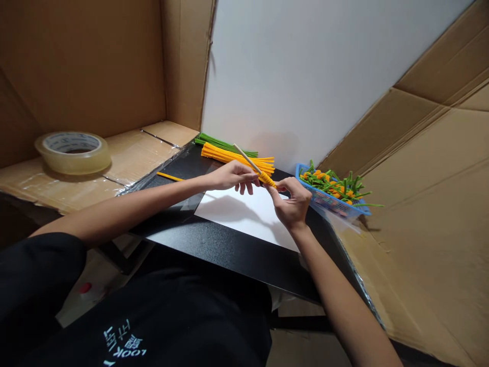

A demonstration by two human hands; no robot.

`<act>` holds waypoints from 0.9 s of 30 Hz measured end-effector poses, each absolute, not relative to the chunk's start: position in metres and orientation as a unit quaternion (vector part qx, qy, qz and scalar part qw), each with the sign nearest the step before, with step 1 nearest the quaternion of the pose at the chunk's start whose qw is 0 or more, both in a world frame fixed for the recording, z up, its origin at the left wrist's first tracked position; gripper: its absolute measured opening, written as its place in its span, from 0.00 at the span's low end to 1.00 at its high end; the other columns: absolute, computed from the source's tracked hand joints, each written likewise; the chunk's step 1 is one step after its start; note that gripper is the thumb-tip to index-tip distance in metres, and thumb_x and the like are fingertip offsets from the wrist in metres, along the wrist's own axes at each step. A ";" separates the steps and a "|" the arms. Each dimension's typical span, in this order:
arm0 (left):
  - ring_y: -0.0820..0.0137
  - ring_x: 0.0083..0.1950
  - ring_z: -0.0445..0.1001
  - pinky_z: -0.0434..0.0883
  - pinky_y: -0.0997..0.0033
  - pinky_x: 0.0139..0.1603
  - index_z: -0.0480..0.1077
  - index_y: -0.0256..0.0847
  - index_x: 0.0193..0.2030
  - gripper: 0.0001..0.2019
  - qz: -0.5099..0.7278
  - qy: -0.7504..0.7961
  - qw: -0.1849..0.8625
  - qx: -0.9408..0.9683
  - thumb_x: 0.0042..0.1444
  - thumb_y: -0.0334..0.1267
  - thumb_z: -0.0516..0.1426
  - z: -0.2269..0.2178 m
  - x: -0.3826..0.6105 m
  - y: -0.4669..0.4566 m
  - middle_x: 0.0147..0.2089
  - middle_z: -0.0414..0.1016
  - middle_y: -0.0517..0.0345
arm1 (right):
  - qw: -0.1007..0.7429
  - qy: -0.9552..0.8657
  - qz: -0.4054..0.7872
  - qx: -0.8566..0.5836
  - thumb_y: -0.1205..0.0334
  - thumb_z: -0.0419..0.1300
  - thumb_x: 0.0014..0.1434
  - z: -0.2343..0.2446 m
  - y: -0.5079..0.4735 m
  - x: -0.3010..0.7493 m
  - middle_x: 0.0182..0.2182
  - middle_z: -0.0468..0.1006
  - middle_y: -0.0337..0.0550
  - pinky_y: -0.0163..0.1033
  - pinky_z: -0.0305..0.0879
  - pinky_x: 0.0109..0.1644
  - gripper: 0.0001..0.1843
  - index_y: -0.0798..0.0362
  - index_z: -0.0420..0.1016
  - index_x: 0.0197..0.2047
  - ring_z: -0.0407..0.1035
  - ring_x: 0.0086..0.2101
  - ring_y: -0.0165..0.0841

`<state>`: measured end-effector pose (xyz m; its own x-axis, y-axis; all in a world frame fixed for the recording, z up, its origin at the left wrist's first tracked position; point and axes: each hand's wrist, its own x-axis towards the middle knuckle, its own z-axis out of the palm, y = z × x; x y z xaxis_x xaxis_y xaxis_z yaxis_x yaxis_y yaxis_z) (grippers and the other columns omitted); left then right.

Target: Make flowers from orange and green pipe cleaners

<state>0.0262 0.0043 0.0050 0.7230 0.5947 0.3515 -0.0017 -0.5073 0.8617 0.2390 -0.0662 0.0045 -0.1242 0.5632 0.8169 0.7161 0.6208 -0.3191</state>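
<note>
A thin pale stick (244, 157) is held tilted above a white sheet (233, 209), its upper end pointing up and left. Round its lower part a yellow pipe cleaner (267, 179) is wound in a tight coil. My right hand (292, 201) pinches the lower end of this coil between thumb and fingers. At the coil's upper end is my left hand (235, 176), thumb and index finger closed against the yellow pipe cleaner while its other fingers hang loosely. The exact contact of the left fingertips is partly hidden.
Behind my hands lie bundles of yellow pipe cleaners (237, 157) and green pipe cleaners (217, 141). One loose yellow pipe cleaner (170, 177) lies left on the black table (214, 244). A blue basket (324, 196) holds green-and-yellow pieces. A tape roll (76, 158) rests on cardboard.
</note>
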 end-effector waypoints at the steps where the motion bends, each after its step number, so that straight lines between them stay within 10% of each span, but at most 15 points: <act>1: 0.75 0.25 0.75 0.69 0.78 0.24 0.77 0.31 0.41 0.26 0.321 0.182 0.456 0.810 0.68 0.56 0.53 0.006 0.027 0.001 0.32 0.82 0.46 | 0.503 -0.745 -0.086 -0.429 0.58 0.64 0.61 0.004 -0.065 0.239 0.24 0.71 0.40 0.43 0.61 0.36 0.16 0.48 0.67 0.24 0.65 0.28 0.36; 9: 0.75 0.23 0.71 0.66 0.75 0.30 0.76 0.33 0.35 0.20 0.279 0.283 0.278 0.874 0.71 0.43 0.50 0.016 0.029 -0.015 0.23 0.76 0.55 | 0.455 -0.757 -0.139 -0.447 0.60 0.64 0.59 -0.001 -0.057 0.239 0.21 0.67 0.36 0.38 0.58 0.32 0.16 0.49 0.62 0.23 0.62 0.25 0.32; 16: 0.62 0.33 0.78 0.64 0.68 0.32 0.77 0.34 0.46 0.19 0.185 0.389 -0.043 0.902 0.72 0.44 0.48 0.008 0.035 -0.026 0.35 0.80 0.45 | 0.411 -0.760 -0.070 -0.499 0.57 0.64 0.56 -0.006 -0.056 0.236 0.19 0.62 0.33 0.37 0.51 0.30 0.19 0.50 0.58 0.21 0.56 0.22 0.28; 27: 0.64 0.28 0.76 0.59 0.67 0.28 0.69 0.32 0.52 0.12 0.148 0.337 -0.217 0.904 0.66 0.27 0.50 0.005 0.031 -0.024 0.28 0.78 0.52 | 0.348 -0.764 -0.013 -0.544 0.55 0.63 0.53 -0.006 -0.054 0.235 0.17 0.65 0.34 0.37 0.51 0.30 0.17 0.50 0.61 0.20 0.58 0.21 0.28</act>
<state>0.0305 -0.0243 0.0053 0.7285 0.5455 0.4143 0.6742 -0.6781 -0.2928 0.2353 -0.0542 -0.0064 -0.1674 0.8214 0.5453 0.8394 0.4088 -0.3581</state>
